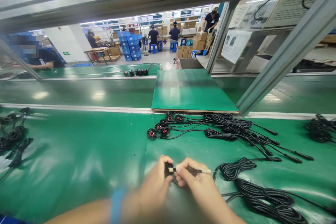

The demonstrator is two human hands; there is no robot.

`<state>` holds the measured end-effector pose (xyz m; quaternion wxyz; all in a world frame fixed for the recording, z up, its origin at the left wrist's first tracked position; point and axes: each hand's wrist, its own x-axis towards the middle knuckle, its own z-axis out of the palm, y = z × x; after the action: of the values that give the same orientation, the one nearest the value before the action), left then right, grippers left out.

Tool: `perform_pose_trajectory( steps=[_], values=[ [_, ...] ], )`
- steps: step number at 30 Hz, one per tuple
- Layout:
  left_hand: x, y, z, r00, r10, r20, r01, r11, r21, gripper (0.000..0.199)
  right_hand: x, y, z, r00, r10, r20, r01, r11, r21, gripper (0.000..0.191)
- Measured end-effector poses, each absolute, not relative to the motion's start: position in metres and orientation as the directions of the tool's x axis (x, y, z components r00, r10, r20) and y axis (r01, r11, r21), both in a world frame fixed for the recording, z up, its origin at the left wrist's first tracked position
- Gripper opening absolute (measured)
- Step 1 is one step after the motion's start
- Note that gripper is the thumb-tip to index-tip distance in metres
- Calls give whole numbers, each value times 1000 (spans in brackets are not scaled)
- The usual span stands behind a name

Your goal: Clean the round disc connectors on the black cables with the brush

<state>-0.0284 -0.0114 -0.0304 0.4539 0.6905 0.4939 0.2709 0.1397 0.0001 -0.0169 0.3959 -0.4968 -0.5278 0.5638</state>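
My left hand [158, 178] is closed around a small dark part [167, 172], with a pale piece showing at its right side. My right hand [193, 177] pinches a thin black stick-like item [193, 170] with a pale section and a fine tip pointing right. Its near end meets the dark part between both hands; whether it is a tool or a lead I cannot tell. Just right of my hands lies a coiled black cable [237, 169]. A larger coil [267, 196] rests nearer the front. Beyond my hands, several black round units with red centres [159, 127] lie with their cables.
A heap of bundled black cables [228, 122] with long plugs spreads across the green bench [86, 147]. More cables [15, 136] sit at far left, others [321, 129] at far right. A raised green board [191, 89] and a metal post [283, 42] stand ahead. Several people work beyond.
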Motion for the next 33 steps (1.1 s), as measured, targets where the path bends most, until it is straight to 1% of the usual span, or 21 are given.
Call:
perform_pose_trajectory(
  steps=[3, 5, 6, 7, 9, 11, 13, 16, 19, 21, 23, 30, 33],
  values=[
    [-28, -12, -32, 367, 928, -55, 447, -125, 886, 29, 137, -1, -21, -149, 964, -220, -3, -223, -975, 40],
    [-28, -12, -30, 364, 929, -64, 460, -120, 880, 29, 135, -4, -25, -137, 964, -226, -5, -229, -973, 40],
    [-27, -11, -29, 360, 930, -78, 464, -106, 879, 29, 134, -6, -26, -140, 968, -207, 14, -207, -978, 39],
    [-27, -11, -27, 353, 931, -96, 464, -85, 882, 27, 133, -7, -27, -145, 975, -168, 47, -163, -985, 38],
    [-27, -9, -24, 338, 933, -125, 440, -39, 897, 25, 133, -9, -26, -167, 985, -46, 154, -20, -988, 35],
    [-28, -7, -22, 332, 933, -140, 388, 1, 922, 23, 136, -9, -22, -196, 977, 79, 270, 131, -954, 32],
    [-30, -4, -22, 341, 929, -144, 311, 33, 950, 25, 142, -8, -17, -199, 965, 173, 340, 234, -911, 28],
    [-33, 1, -25, 377, 917, -133, 175, 71, 982, 30, 151, -5, -10, -174, 941, 291, 349, 336, -875, 19],
    [-35, 3, -26, 400, 905, -145, 111, 109, 988, 32, 154, -2, -11, -255, 888, 383, 310, 450, -837, 10],
    [-34, 3, -26, 392, 905, -163, 127, 122, 984, 32, 153, -2, -16, -329, 848, 415, 292, 509, -810, 11],
    [-33, 3, -25, 379, 909, -171, 157, 119, 980, 30, 150, -3, -21, -365, 826, 430, 297, 541, -787, 13],
    [-31, 4, -21, 348, 921, -174, 305, 65, 950, 25, 144, -4, -29, -342, 810, 476, 335, 579, -744, 12],
    [-30, 5, -19, 351, 919, -179, 329, 58, 942, 25, 143, -3, -27, -338, 822, 459, 348, 562, -751, 13]
  ],
)
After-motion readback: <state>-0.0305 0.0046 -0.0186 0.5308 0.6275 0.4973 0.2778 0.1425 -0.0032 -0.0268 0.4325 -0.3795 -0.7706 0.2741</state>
